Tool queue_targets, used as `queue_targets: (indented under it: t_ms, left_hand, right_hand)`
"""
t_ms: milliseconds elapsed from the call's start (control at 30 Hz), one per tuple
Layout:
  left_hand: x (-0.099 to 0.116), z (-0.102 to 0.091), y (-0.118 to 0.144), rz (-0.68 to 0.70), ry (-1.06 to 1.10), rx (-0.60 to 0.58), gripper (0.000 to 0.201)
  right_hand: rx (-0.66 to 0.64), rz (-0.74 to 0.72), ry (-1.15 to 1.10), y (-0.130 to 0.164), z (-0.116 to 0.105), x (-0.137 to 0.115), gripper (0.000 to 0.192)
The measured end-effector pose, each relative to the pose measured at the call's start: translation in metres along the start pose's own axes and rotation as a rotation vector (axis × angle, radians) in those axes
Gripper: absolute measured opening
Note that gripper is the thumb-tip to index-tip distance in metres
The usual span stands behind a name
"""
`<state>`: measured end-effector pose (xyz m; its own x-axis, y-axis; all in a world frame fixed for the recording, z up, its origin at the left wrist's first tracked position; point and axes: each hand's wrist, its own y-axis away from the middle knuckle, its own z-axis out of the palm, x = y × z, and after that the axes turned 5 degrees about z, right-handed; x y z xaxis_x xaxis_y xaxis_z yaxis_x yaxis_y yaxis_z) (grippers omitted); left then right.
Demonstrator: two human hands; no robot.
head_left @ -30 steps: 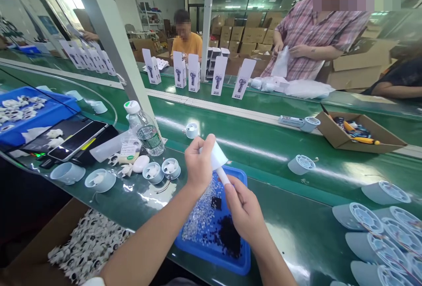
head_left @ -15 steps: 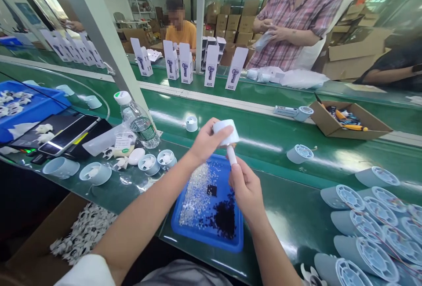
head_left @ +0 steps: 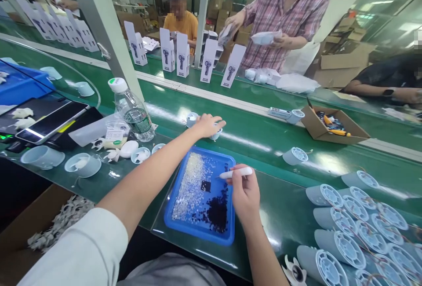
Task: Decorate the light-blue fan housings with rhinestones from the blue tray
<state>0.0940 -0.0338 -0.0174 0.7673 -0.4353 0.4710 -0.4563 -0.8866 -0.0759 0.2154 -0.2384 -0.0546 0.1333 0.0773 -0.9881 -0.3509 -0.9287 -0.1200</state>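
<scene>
Left hand: the left hand (head_left: 207, 125) is stretched out over the green conveyor belt (head_left: 263, 141), palm down, fingers loosely spread and curved over a small white fan housing (head_left: 216, 134); whether they actually clasp it cannot be told.
Fan housing: it sits on the belt right under the left fingertips, only its lower rim peeking out below them.
Second housing: a like white cup (head_left: 191, 119) stands just to the left of that hand, near the wrist side.
Right hand: the right hand (head_left: 244, 196) is closed around a white pen-shaped tool (head_left: 235, 173), pinched between thumb and forefinger, the tool lying nearly level and pointing left.
Blue tray: the blue tray (head_left: 227, 238) lies directly left of and below the right hand, the tool's tip hanging over its upper right corner.
Tray contents: clear small bits (head_left: 191, 185) fill the side far from the right hand; black small bits (head_left: 216, 213) lie close to its knuckles.
Between the hands: the tray's far edge lies between them; the left hand is beyond it, well apart from the right.
Right of the right hand: a cluster of grey fan housings (head_left: 356, 220) lies on the belt.
Left of the left arm: a water bottle (head_left: 132, 110) stands near it.
</scene>
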Motion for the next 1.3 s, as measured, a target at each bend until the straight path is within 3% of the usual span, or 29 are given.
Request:
queue_targets:
  t_ms: [167, 267, 367, 500, 600, 700, 833, 933, 1100, 1300]
  left_hand:
    - [-0.041, -0.015, 0.009, -0.193, -0.028, 0.039, 0.045]
    - [-0.052, -0.020, 0.015, -0.210, 0.005, 0.029, 0.057]
    - [-0.042, -0.030, 0.021, -0.199, 0.022, 0.127, 0.056]
    - [-0.016, -0.059, 0.042, -0.100, 0.144, 0.406, 0.054]
    - [0.001, -0.080, 0.074, -0.005, 0.402, 0.554, 0.052]
    - [0.011, -0.092, 0.114, -0.035, 0.740, 0.619, 0.049]
    - [0.010, -0.093, 0.163, -0.156, 1.227, 0.600, 0.033]
    - [0.001, -0.087, 0.191, -0.249, 1.432, 0.610, 0.028]
    - [-0.012, -0.078, 0.223, -0.297, 1.477, 0.696, 0.031]
    - [-0.021, -0.071, 0.244, -0.378, 1.475, 0.680, 0.034]
  right_hand:
    - [0.192, -0.032, 0.013, -0.013, 0.001, 0.008, 0.029]
    - [0.172, -0.034, 0.045, -0.020, 0.004, 0.009, 0.029]
    - [0.051, -0.034, 0.088, -0.019, 0.006, 0.010, 0.027]
    - [-0.102, -0.056, 0.141, -0.007, 0.003, 0.010, 0.024]
    - [-0.173, -0.084, 0.198, 0.001, -0.002, 0.008, 0.020]
    - [-0.212, -0.107, 0.235, 0.008, -0.005, 0.005, 0.017]
    - [-0.214, -0.204, 0.296, 0.014, -0.004, 0.002, 0.016]
    - [-0.220, -0.303, 0.333, 0.016, -0.001, 0.000, 0.014]
    - [-0.227, -0.342, 0.374, 0.018, 0.000, -0.001, 0.014]
    - [-0.245, -0.323, 0.367, 0.018, 0.000, -0.001, 0.012]
